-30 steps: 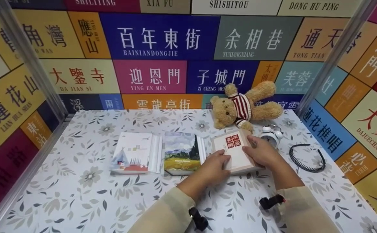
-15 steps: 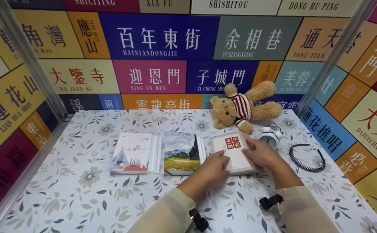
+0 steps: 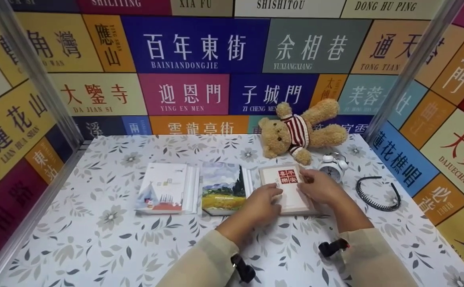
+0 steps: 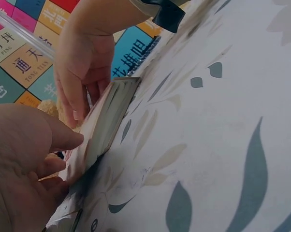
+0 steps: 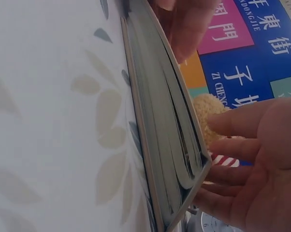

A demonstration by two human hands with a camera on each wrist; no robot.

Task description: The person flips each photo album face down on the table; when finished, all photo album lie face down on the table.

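Note:
A beige photo album with a red square of characters on its cover lies on the patterned table, its page edges towards the person. My left hand is at its left side, thumb over the cover and fingertips at the edge. On the other side, my right hand has loosely extended fingers touching the right edge. The right wrist view shows those right fingers beside the corner of the cover, with the album's thick pages fanned slightly. To the left are an album with a landscape painting and a white album with a tent picture.
Behind the beige album, a teddy bear in a striped top lies on its side. A white alarm clock stands close by my right hand. Farther right lies a black toothed headband. Sign-covered walls enclose the table.
The beige album, tilted and held between both hands before, has turned straight and come down flat on the table. The hands have loosened at its sides; the other objects have not moved.

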